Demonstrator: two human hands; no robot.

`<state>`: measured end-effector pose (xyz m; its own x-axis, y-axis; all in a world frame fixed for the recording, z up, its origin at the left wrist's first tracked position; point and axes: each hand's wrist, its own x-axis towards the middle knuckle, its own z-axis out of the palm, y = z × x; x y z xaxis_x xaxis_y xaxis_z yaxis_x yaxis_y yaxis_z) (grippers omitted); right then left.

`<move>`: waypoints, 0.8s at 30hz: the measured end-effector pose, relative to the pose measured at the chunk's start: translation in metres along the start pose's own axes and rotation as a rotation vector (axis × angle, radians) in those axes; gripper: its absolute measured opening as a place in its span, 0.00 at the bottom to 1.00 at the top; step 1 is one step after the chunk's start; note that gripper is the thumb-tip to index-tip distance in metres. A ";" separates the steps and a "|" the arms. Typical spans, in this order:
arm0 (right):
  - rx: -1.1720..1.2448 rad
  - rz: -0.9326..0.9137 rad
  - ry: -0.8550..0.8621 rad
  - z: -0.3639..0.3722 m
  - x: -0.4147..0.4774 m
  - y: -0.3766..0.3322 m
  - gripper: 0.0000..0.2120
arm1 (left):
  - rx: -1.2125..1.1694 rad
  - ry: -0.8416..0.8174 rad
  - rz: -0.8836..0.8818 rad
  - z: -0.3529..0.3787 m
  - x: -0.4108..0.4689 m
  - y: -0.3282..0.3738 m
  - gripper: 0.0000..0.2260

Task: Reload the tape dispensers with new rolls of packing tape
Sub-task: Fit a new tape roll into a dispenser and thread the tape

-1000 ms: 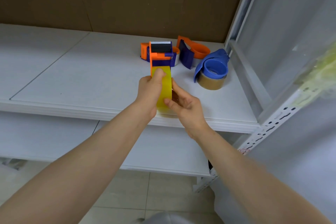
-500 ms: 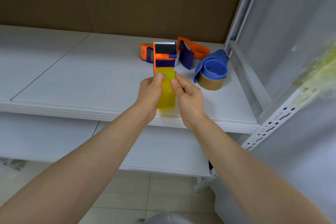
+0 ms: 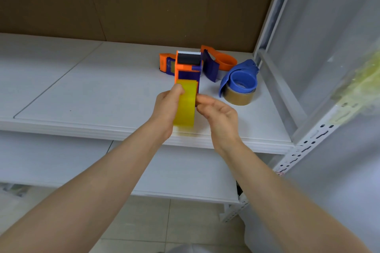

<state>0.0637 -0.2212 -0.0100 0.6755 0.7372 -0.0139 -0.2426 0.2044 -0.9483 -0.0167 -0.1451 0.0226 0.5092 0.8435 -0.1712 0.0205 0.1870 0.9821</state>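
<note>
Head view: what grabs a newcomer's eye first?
Dead centre, a yellow translucent roll of packing tape sits at the near end of an orange and purple plastic tape dispenser, gripped by the left hand with the right hand against its right side. Right of them, a blue plastic dispenser lies on a brown tape roll on the white shelf.

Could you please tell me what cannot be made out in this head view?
Head view:
- Seating in the held dispenser: left hand and right hand cover the yellow tape roll.
- What right fingertips hold: behind the roll.
- Rear orange dispenser: partly behind the held one.
- Yellowish patch on the shelf post: blurred.
</note>
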 end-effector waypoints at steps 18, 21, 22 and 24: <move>-0.665 -0.387 -0.182 0.004 0.003 0.003 0.13 | -0.004 0.089 0.007 0.003 0.003 0.001 0.09; -0.718 -0.474 -0.149 0.002 0.000 0.011 0.15 | -0.013 0.099 -0.028 0.006 0.003 0.007 0.08; -0.723 -0.489 -0.148 0.001 -0.001 0.013 0.15 | -0.016 0.104 -0.032 0.006 0.003 0.006 0.08; -0.654 -0.471 -0.152 0.000 -0.004 0.014 0.15 | -0.011 0.122 -0.001 0.005 0.002 0.005 0.07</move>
<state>0.0581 -0.2212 -0.0230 0.4923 0.7565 0.4304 0.5296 0.1321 -0.8379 -0.0117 -0.1449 0.0279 0.4005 0.8982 -0.1812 0.0109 0.1931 0.9811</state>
